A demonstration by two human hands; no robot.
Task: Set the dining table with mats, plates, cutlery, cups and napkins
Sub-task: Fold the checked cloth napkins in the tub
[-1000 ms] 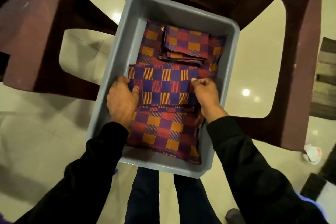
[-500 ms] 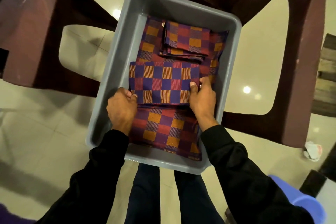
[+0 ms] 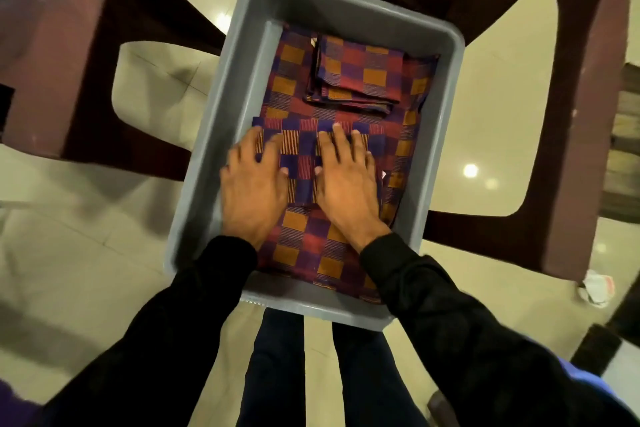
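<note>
Our left hand (image 3: 254, 189) lies flat, fingers spread, on the folded blue-checked cloth (image 3: 304, 163) inside the grey tub (image 3: 221, 135); our right hand (image 3: 346, 180) presses flat beside it. We judge linens still being sorted; next, grip its edges and lift.

- glossy cream tiled floor (image 3: 69, 270), with a bright ceiling-light reflection (image 3: 470, 170) at the right
- dark maroon plastic chair (image 3: 585, 135), its legs and arms framing the view
- crumpled white paper scrap (image 3: 597, 289) on the floor by the chair's right leg
</note>
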